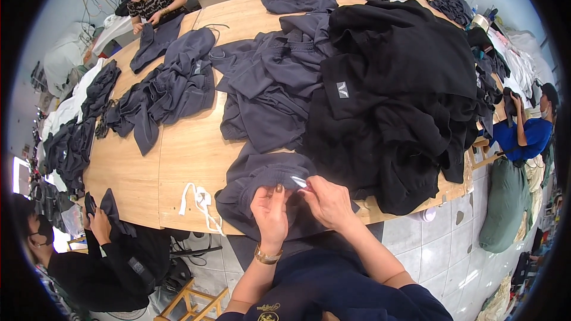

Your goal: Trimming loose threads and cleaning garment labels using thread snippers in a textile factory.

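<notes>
A dark grey garment [247, 173] with a gathered, elastic-looking band lies at the near table edge in front of me. My left hand [271, 209] pinches the band, thumb up on the cloth. In my right hand [329, 202] are small thread snips [299, 182]; their pale pointed blades lie over the band, close to my left fingertips. The snips' grip is mostly hidden by my fingers. Part of the garment hangs over the edge toward my lap.
A big heap of black garments [404, 71] rises to the right, beside a grey pile [273, 83]. White cord [203, 200] lies left of my hands. More grey garments [172, 86] lie further left. Several people work around the wooden table [128, 184]; a wooden stool [193, 300] stands below left.
</notes>
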{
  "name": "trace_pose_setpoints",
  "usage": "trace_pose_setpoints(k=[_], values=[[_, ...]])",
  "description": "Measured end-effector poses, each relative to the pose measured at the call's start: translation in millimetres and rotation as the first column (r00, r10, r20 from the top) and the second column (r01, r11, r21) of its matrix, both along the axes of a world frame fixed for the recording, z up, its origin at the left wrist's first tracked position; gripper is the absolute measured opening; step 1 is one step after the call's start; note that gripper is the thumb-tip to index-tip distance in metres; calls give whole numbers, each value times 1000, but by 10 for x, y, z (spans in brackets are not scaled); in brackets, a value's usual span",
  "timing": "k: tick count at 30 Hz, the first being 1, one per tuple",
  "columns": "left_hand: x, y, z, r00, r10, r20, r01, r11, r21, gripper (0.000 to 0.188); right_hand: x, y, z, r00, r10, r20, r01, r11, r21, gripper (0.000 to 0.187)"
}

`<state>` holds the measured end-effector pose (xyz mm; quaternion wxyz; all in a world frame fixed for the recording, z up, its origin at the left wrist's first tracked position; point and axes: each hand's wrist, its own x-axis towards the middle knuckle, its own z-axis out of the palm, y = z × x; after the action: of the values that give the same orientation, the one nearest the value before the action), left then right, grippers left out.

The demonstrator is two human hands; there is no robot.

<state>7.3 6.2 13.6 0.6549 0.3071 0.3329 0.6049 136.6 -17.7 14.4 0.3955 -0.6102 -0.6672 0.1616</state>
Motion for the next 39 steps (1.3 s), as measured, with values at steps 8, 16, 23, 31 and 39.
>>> trace_pose_setpoints(k=[8, 16, 23, 31, 39], values=[[25, 17, -10, 998, -52, -21, 53, 998, 39, 10, -125, 7, 48, 743, -92, -663, 21, 993, -114, 8], [1, -116, -93, 843, 45, -535, 52, 985, 165, 11, -130, 33, 50, 978, -51, -202, 80, 987, 139, 22], [46, -47, 3, 935, -38, -353, 66, 996, 67, 5, -78, 43, 98, 870, -107, -481, 97, 994, -45, 7], [0, 11, 13, 994, -101, 38, 104, 991, -79, 8, -34, -31, -22, 550, -148, -822, -23, 981, -191, 6], [-27, 55, 55, 977, -138, 160, 159, 979, -125, 18, 38, -50, -147, 941, -20, -339, 17, 1000, -13, 14]])
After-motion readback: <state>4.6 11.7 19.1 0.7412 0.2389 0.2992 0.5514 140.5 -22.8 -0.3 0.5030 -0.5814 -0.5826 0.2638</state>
